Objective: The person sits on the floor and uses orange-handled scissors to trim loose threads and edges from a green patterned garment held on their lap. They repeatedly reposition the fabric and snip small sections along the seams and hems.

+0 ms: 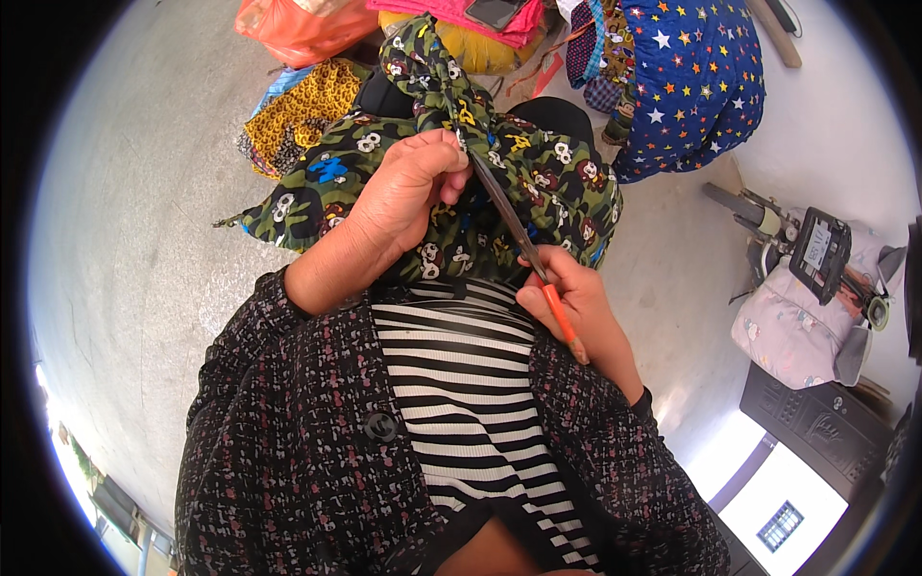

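A green camouflage cloth with cartoon prints (569,187) lies across my lap and rises in a gathered strip in front of me. My left hand (418,176) pinches the edge of that strip between thumb and fingers. My right hand (573,291) grips a pair of scissors (508,216) with orange handles, the long dark blades pointing up and left. The blade tips touch or nearly touch the cloth beside my left fingertips. Whether the blades are parted cannot be told.
Yellow patterned cloth (306,108) lies on the floor at left. Beyond are an orange plastic bag (302,36), pink cloth (461,21) bearing a phone (493,11), and a blue star-print bundle (695,86). A scooter or bicycle handlebar with a display (819,248) stands at right.
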Motion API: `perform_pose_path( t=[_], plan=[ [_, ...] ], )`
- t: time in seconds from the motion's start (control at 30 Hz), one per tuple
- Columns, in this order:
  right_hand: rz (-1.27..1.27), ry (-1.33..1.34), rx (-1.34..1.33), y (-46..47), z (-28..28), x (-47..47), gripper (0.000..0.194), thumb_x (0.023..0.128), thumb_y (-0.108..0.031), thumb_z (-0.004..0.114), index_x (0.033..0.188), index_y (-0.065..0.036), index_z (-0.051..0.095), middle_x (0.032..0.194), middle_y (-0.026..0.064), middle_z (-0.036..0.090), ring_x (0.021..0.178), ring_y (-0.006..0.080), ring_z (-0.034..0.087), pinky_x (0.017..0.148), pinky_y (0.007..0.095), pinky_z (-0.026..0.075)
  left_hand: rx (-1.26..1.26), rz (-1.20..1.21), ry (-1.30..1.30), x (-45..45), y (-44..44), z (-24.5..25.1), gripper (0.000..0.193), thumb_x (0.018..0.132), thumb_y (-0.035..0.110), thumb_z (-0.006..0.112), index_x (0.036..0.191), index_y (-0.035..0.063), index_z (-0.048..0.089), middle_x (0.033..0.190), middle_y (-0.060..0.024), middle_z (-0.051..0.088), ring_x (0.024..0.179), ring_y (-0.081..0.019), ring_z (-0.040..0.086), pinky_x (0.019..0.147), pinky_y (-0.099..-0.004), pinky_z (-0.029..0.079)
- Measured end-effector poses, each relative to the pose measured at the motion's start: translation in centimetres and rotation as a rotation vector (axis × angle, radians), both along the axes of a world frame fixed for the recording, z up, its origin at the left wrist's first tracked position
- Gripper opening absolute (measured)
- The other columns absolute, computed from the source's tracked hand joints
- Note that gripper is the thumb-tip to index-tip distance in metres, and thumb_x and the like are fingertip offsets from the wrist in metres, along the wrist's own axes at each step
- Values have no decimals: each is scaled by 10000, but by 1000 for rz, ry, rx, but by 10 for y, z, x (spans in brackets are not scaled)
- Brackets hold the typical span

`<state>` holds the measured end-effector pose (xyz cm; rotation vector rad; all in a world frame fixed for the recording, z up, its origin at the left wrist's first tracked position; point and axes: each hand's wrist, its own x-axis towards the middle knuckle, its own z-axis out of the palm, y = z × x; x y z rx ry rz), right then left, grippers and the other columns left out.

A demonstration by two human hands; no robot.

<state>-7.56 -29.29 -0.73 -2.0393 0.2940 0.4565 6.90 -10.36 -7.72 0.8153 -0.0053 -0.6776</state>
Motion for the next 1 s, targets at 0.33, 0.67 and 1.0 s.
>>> perform_pose_path(
  t=[0.33,0.67,1.0],
  plan=[
    [68,-271,-433,10,1,5,479,750,-310,814,1079,-31,607,715,81,626,620,213,614,580,312,490,26,40,27,-2,-2,-1,69,822,117,582,762,102,552,645,2,532,558,-98,456,546,-217,354],
    [27,58,95,-5,1,10,404,901,-294,674,1142,16,580,744,41,603,641,105,553,615,264,475,11,56,-6,-1,-1,-5,83,820,79,595,753,100,550,659,4,545,570,-83,467,545,-210,358],
    [84,13,70,-12,8,9,418,898,-324,678,1139,4,581,794,58,620,670,139,579,655,281,488,-19,61,-59,-3,1,-7,67,820,71,593,764,94,562,667,7,548,571,-73,470,536,-206,356]
  ],
)
